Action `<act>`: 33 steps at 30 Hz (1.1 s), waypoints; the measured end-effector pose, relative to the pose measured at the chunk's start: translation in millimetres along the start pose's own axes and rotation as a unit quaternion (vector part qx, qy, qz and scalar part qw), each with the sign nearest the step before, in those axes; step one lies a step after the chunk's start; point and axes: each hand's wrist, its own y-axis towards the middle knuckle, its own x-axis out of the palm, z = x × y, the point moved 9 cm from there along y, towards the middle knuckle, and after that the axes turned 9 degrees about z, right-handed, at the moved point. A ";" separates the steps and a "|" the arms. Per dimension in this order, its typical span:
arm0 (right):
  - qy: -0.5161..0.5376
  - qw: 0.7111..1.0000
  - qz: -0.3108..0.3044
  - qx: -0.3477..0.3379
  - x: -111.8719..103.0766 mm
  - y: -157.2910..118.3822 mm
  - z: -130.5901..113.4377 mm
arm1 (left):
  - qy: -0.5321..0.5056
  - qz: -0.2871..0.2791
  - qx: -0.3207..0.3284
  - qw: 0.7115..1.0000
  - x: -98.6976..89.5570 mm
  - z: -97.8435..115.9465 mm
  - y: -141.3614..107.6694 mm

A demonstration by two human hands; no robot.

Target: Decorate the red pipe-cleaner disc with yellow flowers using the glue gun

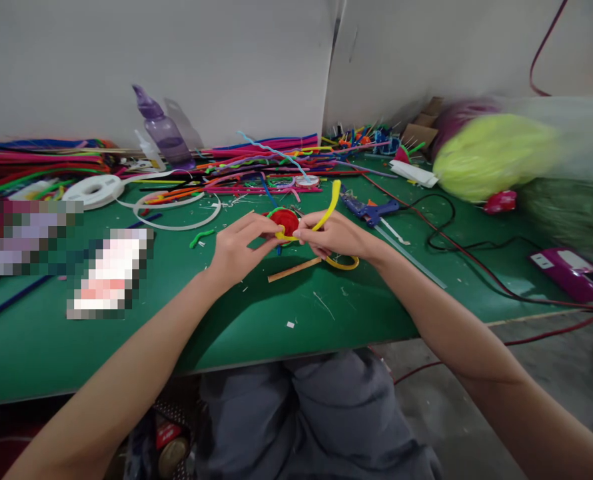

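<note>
Both hands meet over the green table at a yellow pipe cleaner [334, 200]. My left hand [239, 243] pinches its near end between thumb and fingertips. A short way along, my right hand [329, 233] grips the same strip, and its free part curves up above the knuckles. Directly behind the fingertips is a red coiled disc [285, 221] with some green at its rim, partly hidden by the fingers. Below my right hand lies a yellow loop [344, 264], and a thin wooden stick [294, 269] is beside it.
A blue glue gun [371, 208] with its cable lies to the right. At left are a white ribbon roll [94, 190] and a purple bottle [165, 133]. Coloured pipe cleaners [266, 157] are heaped along the wall. Plastic bags [496, 157] and a purple power strip [571, 273] are far right.
</note>
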 end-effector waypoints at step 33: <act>0.042 0.997 -0.031 -0.054 7.0 -5.3 -18.9 | -0.248 -0.101 -0.345 0.899 30.9 -28.5 -10.6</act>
